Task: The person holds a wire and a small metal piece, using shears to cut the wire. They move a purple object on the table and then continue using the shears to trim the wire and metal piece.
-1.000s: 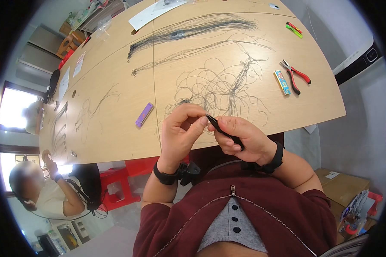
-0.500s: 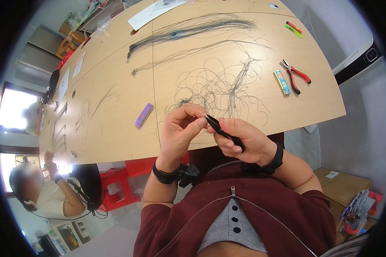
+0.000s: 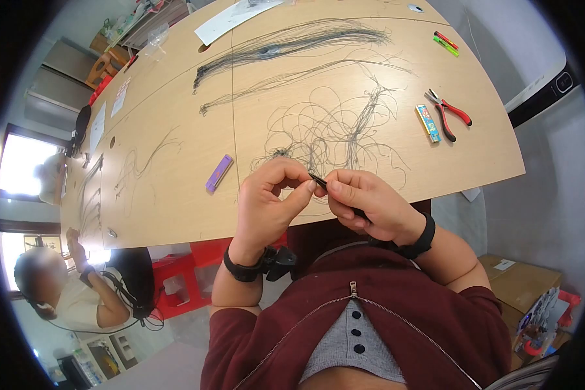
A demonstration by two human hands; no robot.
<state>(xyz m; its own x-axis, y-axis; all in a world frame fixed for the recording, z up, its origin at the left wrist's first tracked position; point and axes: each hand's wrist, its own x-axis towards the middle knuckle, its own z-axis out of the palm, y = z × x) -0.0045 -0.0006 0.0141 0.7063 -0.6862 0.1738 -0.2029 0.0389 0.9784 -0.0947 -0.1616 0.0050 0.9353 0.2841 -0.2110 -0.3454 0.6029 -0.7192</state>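
My right hand (image 3: 369, 203) is wrapped round a black pointed tool (image 3: 319, 182), whose tip points up and left. At that tip, the thumb and forefinger of my left hand (image 3: 274, 198) are pinched together; whatever they hold is too small to make out. Just beyond my hands, loose coils of thin dark strands (image 3: 331, 130) spread over the table. A purple box (image 3: 220, 173) lies left of my left hand.
On the wooden table (image 3: 169, 214) lie a long dark bundle of strands (image 3: 286, 49), red-handled pliers (image 3: 447, 116), a blue and yellow box (image 3: 428, 123), and red and green lighters (image 3: 446, 44). Another person (image 3: 91, 286) sits at the left, beside a red stool (image 3: 175, 279).
My right hand has turned and its fingers have shifted forward over the black tool, so less of it shows. My left hand has moved slightly left and stays pinched.
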